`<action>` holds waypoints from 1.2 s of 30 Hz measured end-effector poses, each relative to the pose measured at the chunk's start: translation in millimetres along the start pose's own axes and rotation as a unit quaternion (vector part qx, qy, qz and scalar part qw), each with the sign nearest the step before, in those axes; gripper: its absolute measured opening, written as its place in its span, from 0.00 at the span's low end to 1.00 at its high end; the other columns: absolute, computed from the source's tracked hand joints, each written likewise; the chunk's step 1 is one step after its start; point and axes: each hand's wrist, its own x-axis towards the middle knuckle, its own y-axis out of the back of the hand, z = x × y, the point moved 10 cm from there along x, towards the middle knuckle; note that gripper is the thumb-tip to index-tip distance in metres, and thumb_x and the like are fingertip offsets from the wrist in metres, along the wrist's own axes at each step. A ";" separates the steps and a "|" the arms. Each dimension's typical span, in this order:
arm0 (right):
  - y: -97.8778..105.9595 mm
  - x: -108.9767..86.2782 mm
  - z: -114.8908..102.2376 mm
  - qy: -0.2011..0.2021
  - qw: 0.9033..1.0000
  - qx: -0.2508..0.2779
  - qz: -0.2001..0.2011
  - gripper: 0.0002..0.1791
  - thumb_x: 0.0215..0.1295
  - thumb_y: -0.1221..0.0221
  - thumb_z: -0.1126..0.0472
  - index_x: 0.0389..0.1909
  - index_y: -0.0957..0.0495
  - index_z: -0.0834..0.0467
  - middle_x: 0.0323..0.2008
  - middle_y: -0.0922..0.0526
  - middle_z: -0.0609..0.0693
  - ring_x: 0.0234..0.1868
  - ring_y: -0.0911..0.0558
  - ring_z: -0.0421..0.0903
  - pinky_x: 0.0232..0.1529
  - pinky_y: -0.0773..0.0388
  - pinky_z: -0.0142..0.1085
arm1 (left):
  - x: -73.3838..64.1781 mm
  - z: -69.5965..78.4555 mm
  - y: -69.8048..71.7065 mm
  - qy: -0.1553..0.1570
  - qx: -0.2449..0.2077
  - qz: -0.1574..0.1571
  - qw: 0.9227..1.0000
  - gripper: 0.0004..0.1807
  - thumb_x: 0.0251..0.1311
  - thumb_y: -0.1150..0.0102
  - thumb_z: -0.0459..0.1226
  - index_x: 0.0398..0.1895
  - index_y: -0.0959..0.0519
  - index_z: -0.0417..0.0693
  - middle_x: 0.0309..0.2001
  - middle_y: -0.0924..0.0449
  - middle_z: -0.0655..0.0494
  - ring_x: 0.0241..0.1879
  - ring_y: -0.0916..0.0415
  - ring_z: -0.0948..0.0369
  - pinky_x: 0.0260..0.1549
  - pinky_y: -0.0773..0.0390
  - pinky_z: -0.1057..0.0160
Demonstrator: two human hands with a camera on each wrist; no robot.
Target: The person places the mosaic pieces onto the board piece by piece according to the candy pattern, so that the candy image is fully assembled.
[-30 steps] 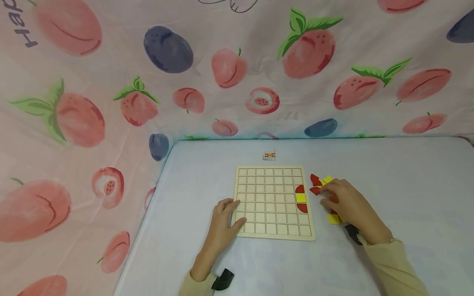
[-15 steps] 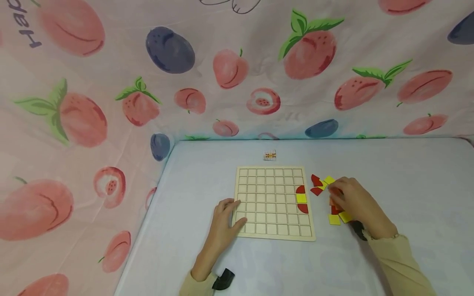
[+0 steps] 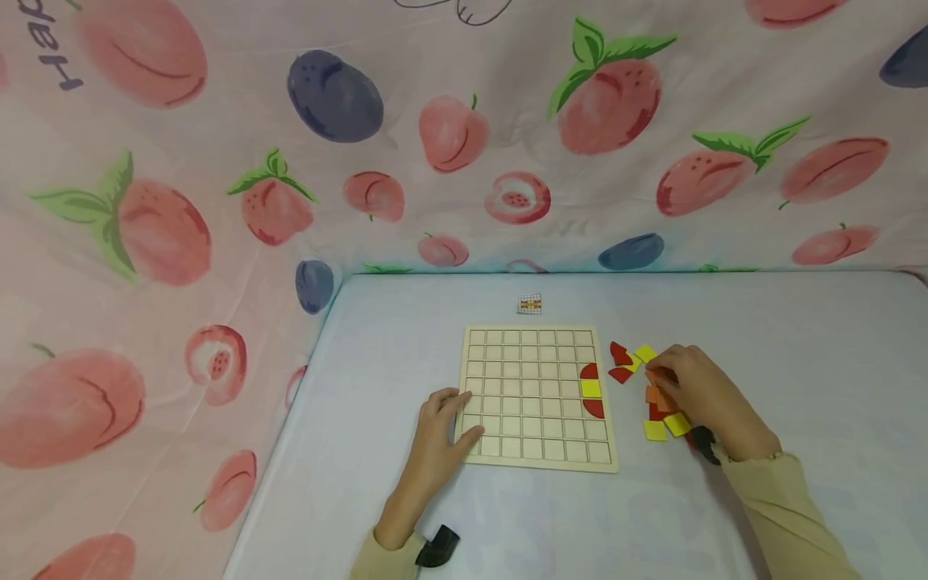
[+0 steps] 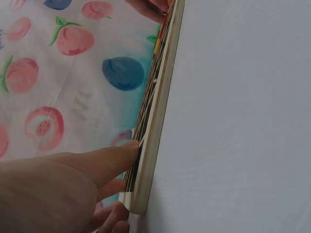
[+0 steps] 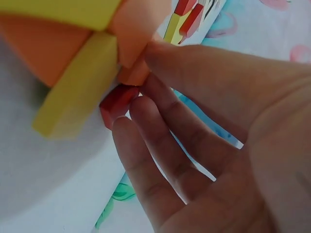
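Note:
A pale wooden grid board (image 3: 532, 403) lies on the table, with a yellow square tile (image 3: 590, 388) between two red quarter-round tiles (image 3: 593, 408) in its right column. My left hand (image 3: 438, 435) rests at the board's left edge, thumb laid straight on its top in the left wrist view. Over the pile to the right, my right hand (image 3: 699, 395) pinches an orange tile (image 5: 135, 73) between thumb and fingers; its full shape is hidden. Close to those fingertips sits a red tile (image 5: 116, 103). A yellow tile (image 5: 75, 90) stands tilted in the right wrist view.
Loose tiles lie right of the board: red ones (image 3: 619, 375), orange ones (image 3: 658, 397) and yellow ones (image 3: 656, 431). Behind the board is a small patterned card (image 3: 529, 304). A fruit-print cloth (image 3: 435, 201) hangs at the back and left.
My right hand has shifted slightly right from the red and yellow tiles at the pile's left, uncovering orange tiles. The left hand stays on the board.

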 end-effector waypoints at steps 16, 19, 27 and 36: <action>0.5 -4.3 4.2 -0.006 1.000 0.024 0.012 0.09 0.62 0.35 0.69 0.42 0.20 0.68 0.36 0.21 0.59 0.39 0.27 0.55 0.47 0.22 0.53 | -0.7 1.2 0.5 -0.002 0.002 -0.001 1.000 0.29 0.60 0.32 0.39 0.65 0.26 0.41 0.64 0.32 0.45 0.63 0.36 0.47 0.59 0.30 0.45; -0.3 -5.3 7.6 -0.032 0.999 0.040 0.003 0.10 0.61 0.33 0.68 0.41 0.20 0.66 0.34 0.21 0.57 0.36 0.26 0.53 0.45 0.20 0.50 | -0.7 1.0 0.1 -0.001 -0.002 -0.001 1.000 0.29 0.60 0.32 0.39 0.64 0.26 0.40 0.64 0.32 0.45 0.63 0.36 0.47 0.60 0.30 0.45; 6.6 -10.4 -3.7 -0.028 0.998 0.060 0.012 0.08 0.58 0.31 0.67 0.37 0.18 0.62 0.30 0.18 0.51 0.34 0.24 0.49 0.41 0.19 0.45 | -1.1 1.7 -0.2 0.000 -0.003 -0.002 1.000 0.29 0.60 0.32 0.39 0.64 0.26 0.40 0.64 0.32 0.44 0.63 0.36 0.47 0.60 0.30 0.45; 11.8 -3.2 -36.7 0.003 0.996 0.086 0.030 0.10 0.58 0.31 0.64 0.38 0.17 0.63 0.33 0.17 0.52 0.36 0.23 0.49 0.42 0.20 0.45 | -1.1 3.2 0.6 -0.005 0.000 0.002 1.000 0.29 0.60 0.32 0.39 0.64 0.26 0.41 0.64 0.32 0.44 0.63 0.36 0.47 0.59 0.30 0.45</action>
